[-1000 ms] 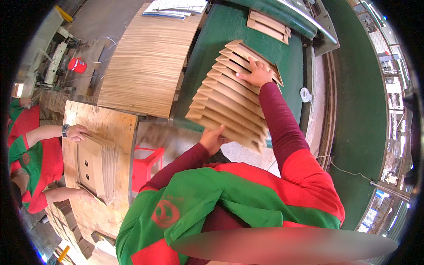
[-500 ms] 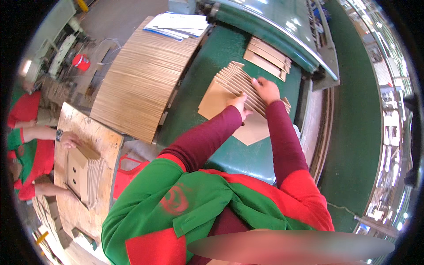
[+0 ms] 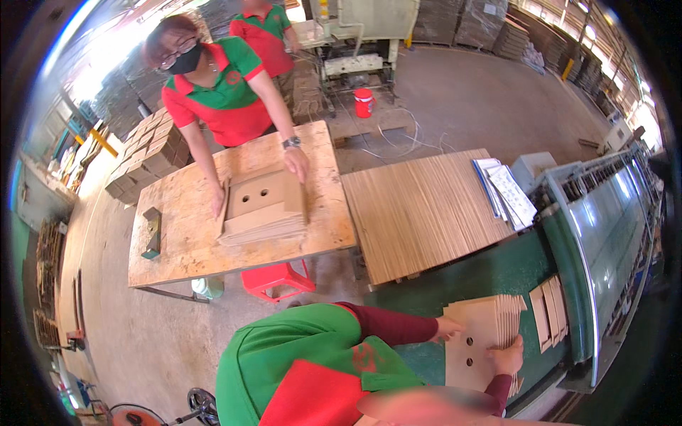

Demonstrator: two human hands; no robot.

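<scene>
A stack of tan cardboard sheets (image 3: 477, 334) with two round holes in the top sheet lies on the green machine table (image 3: 497, 273). My left hand (image 3: 449, 328) grips the stack's left edge. My right hand (image 3: 508, 355) holds its near right corner, fingers spread over the fanned sheet edges. Both arms wear dark red sleeves under a green and red shirt. Just right of the stack, a few narrow cardboard pieces (image 3: 550, 312) lie by the machine's infeed.
A co-worker (image 3: 213, 85) presses a similar holed cardboard stack (image 3: 263, 209) on a wooden table (image 3: 185, 241). A wide block of upright cardboard sheets (image 3: 426, 206) carries some papers (image 3: 506, 190). A red stool (image 3: 277, 278), a red bucket (image 3: 364, 101) and the green machine (image 3: 604, 227) are around.
The fanned cardboard bundle I held up has come down onto the green table and is squared into a flat stack. My head has turned, bringing the co-worker's table into fuller view.
</scene>
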